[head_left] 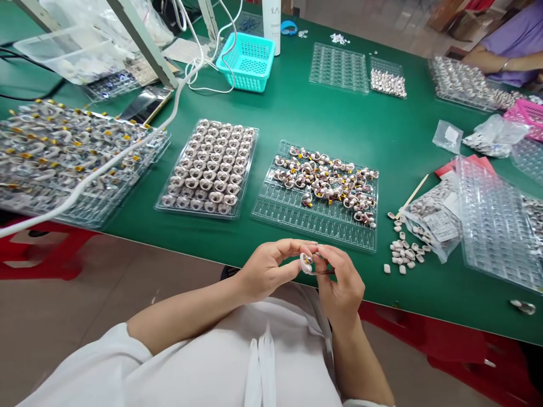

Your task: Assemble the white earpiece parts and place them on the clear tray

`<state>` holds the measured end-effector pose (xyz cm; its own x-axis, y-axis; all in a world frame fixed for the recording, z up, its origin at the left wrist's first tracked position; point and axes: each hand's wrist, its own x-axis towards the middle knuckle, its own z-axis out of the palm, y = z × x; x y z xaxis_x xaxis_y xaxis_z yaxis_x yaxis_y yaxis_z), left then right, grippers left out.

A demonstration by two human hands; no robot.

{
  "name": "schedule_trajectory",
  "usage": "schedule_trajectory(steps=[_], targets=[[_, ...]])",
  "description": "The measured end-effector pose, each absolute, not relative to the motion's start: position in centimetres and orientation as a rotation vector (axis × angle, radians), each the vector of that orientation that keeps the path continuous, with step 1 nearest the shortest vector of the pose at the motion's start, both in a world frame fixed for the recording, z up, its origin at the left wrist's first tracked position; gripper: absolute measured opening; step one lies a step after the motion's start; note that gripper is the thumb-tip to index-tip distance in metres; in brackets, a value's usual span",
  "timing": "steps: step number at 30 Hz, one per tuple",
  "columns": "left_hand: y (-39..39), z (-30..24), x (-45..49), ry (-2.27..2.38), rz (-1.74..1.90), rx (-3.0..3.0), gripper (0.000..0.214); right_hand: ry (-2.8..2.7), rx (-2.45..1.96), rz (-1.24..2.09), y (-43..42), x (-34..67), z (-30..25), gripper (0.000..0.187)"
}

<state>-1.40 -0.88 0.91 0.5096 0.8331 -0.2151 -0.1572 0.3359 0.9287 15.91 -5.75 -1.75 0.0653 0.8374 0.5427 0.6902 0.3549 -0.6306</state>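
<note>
My left hand and my right hand meet at the near edge of the green table, both pinched on one small white ring-shaped part. The part sits between the fingertips of both hands, and a thin dark piece sticks out of it toward my right hand. Just beyond my hands lies a clear tray with a loose heap of similar parts. To its left a second clear tray holds the same kind of part in neat rows.
Stacked trays of parts and a white cable fill the left. A teal basket stands at the back. Loose white pieces, a bag of parts and empty clear trays lie on the right. Another person's arm rests far right.
</note>
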Motion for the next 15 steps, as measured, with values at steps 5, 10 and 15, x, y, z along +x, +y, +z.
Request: schedule_trajectory(steps=[5, 10, 15], targets=[[-0.2, 1.2, -1.5, 0.816, 0.703, 0.856, 0.024, -1.599, -1.347, 0.253, -5.9, 15.5, -2.0, 0.031], [0.4, 1.2, -1.6, 0.821, 0.708, 0.849, 0.027, -1.534, -1.304, 0.347, -6.4, 15.2, -2.3, 0.03], [0.5, 0.9, -1.6, 0.861, 0.685, 0.863, 0.026, -1.533, -1.33, 0.336, -6.3, 15.1, -2.3, 0.03]])
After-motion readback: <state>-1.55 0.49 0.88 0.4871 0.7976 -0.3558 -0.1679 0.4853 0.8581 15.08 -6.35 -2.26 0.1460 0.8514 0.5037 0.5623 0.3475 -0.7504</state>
